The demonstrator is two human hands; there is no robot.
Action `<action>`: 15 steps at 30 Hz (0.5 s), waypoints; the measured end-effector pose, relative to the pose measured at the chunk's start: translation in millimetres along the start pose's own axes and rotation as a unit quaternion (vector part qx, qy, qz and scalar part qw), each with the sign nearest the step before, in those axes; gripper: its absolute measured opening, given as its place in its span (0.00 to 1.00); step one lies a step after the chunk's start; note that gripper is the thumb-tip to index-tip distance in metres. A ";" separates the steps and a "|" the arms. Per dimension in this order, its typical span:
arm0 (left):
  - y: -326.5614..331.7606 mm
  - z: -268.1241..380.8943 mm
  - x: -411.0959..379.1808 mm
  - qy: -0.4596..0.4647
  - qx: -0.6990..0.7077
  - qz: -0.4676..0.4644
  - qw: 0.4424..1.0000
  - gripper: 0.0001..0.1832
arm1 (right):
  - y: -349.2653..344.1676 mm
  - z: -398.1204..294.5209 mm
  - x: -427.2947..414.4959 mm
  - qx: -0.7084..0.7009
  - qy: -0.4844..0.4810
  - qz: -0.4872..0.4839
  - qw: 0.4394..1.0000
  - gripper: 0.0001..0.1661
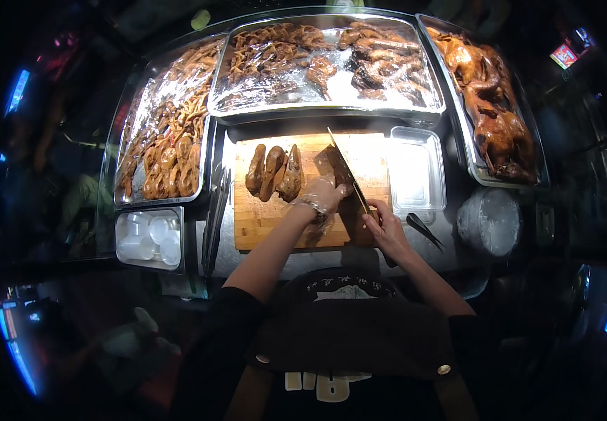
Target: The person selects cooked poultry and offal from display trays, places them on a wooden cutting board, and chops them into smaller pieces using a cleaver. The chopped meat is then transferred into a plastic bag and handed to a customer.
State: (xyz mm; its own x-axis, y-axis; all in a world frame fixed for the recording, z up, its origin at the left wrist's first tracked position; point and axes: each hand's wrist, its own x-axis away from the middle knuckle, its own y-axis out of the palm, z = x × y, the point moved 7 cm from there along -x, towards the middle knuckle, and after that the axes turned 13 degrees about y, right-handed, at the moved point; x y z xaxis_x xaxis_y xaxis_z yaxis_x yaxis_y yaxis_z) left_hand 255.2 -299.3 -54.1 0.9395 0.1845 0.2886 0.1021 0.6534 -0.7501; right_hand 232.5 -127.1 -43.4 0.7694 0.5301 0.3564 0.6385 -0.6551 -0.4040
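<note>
My right hand (389, 231) grips the handle of a kitchen knife (349, 171), whose blade is seen nearly edge-on and points away from me over a wooden cutting board (261, 231). My left hand (322, 196), in a clear plastic glove, is low over the board just left of the blade. Its fingers are bent, and whatever lies under them is hidden. Several dark brown braised pieces, apparently duck heads (255, 171), lie side by side on the board's left half, the nearest one close to my left hand. A dark shadow falls beside the blade.
Foil-lined metal trays of braised meat (327, 111) stand behind and at the left; a tray of whole roasted birds (503, 126) is at the right. A clear plastic container (418, 173), black tongs (423, 230), a plastic-covered round tub (489, 222) and a tray of plastic cups (149, 239) flank the board.
</note>
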 end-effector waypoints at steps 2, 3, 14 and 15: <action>3.7 3.0 2.4 0.164 -0.121 -0.064 0.977 0.22 | 1.8 -4.4 1.7 -0.005 -0.011 0.012 1.000 0.19; 7.4 7.4 5.7 0.244 -0.179 -0.093 0.948 0.23 | 3.4 -4.7 1.5 -0.003 -0.008 0.014 1.000 0.19; 30.7 -43.5 -43.2 0.234 -0.079 -0.140 0.959 0.12 | 15.6 -7.6 -1.6 0.050 -0.017 0.062 0.997 0.18; 32.9 -35.0 -43.8 0.325 -0.263 -0.150 0.896 0.13 | 16.4 -6.4 -3.1 0.049 -0.015 0.064 0.997 0.18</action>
State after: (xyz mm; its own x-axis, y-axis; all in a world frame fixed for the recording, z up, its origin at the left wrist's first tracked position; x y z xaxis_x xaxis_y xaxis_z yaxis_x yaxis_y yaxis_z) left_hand 228.8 -311.6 -112.2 0.8184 -0.5197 0.2450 0.3618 0.1349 -0.9225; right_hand 240.5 -142.9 -45.7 0.8443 0.4618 0.2719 0.5323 -0.6639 -0.5253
